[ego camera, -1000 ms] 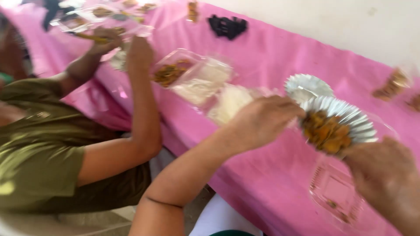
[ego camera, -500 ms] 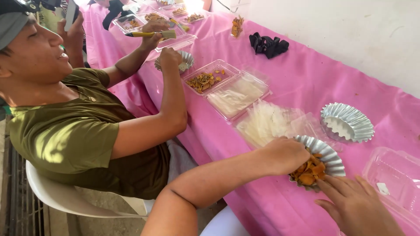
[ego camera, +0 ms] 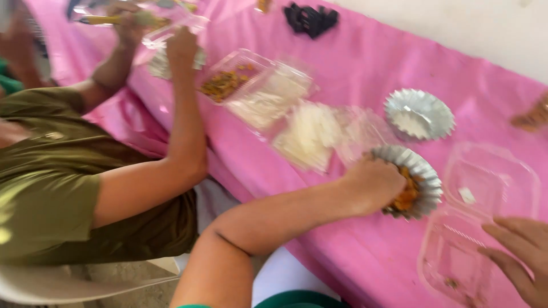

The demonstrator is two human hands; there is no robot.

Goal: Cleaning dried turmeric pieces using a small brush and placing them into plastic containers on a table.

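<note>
Here, a fluted foil cup holding orange-brown food sits on the pink table, its near-left rim under the left hand, whose fingers curl together onto the cup. The right hand lies well apart to the right, fingers loosely spread on an open clear plastic clamshell. A co-worker in an olive shirt sits to the left.

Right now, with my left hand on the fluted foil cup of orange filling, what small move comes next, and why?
Probably steady the foil cup with the left hand and bring the right hand over from the open clear clamshell container. The cup sits near the pink tablecloth's edge.
</note>
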